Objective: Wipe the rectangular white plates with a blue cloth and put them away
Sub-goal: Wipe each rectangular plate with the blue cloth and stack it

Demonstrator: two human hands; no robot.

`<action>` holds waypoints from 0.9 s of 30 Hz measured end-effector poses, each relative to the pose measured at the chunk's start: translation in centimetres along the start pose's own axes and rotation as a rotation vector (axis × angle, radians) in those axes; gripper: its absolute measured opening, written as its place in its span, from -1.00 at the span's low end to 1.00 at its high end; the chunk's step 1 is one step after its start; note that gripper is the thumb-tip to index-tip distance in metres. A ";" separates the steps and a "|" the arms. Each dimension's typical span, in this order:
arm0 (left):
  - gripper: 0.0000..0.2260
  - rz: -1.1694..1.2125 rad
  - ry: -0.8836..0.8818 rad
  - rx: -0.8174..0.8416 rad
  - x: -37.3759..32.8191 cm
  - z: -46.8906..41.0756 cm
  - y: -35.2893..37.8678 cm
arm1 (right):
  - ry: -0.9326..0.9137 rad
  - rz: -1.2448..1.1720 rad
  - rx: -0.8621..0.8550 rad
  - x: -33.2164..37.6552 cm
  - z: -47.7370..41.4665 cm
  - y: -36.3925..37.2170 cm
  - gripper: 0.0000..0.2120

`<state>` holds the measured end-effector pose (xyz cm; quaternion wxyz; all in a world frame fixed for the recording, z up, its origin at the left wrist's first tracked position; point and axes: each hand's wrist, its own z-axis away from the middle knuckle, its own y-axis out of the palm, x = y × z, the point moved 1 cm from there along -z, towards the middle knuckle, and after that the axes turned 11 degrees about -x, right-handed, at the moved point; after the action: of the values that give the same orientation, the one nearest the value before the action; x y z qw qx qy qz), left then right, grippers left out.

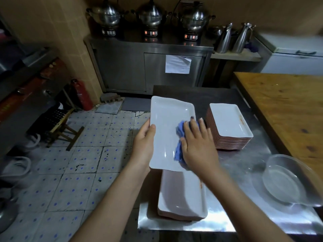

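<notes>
Right hand (197,147): fingers (195,127) straight and spread, pressing the blue cloth (180,137) flat onto the plate (166,119).
Left hand (144,138): grips the plate's left edge, thumb on the rim, the other fingers hidden beneath.
Plate: held over the near stack (181,198) at the steel table (244,163) edge.
Far stack (229,126): beyond, to the right.
Glass bowl (286,180): on the table, further right.

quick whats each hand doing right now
Left hand: grips the white plate by its edge.
Right hand: flat, pressing the blue cloth on the plate.
</notes>
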<state>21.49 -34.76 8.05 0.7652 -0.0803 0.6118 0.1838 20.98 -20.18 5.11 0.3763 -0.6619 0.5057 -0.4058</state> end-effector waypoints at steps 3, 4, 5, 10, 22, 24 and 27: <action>-0.77 -0.034 -0.036 0.002 0.0 -0.2 0.0 | -0.014 -0.027 0.084 0.6 2.1 0.2 -0.39; -0.74 -0.036 -0.048 0.019 0.2 -0.1 0.1 | -0.007 -0.018 0.079 0.1 1.5 0.3 -0.41; -0.73 -0.035 -0.056 0.040 0.4 0.1 0.4 | 0.000 0.002 0.064 -0.7 0.3 0.4 -0.45; -0.80 -0.028 -0.035 0.097 0.6 0.8 1.2 | 0.129 -0.081 -0.006 -2.8 -3.4 -0.6 -0.49; -0.71 -0.004 -0.128 0.037 1.5 0.5 2.0 | 0.233 -0.046 0.040 -0.3 -3.3 0.1 -0.50; -0.77 0.018 -0.135 0.033 1.3 0.4 2.1 | 0.224 -0.062 0.076 0.9 -4.2 -0.2 -0.49; -0.76 0.071 -0.134 0.014 0.9 -0.4 1.9 | 0.000 -0.095 0.084 3.8 -2.5 0.0 -0.47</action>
<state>20.60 -32.98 7.27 0.7978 -0.0405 0.5631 0.2115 19.34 -24.15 6.67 0.3839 -0.6688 0.4561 -0.4441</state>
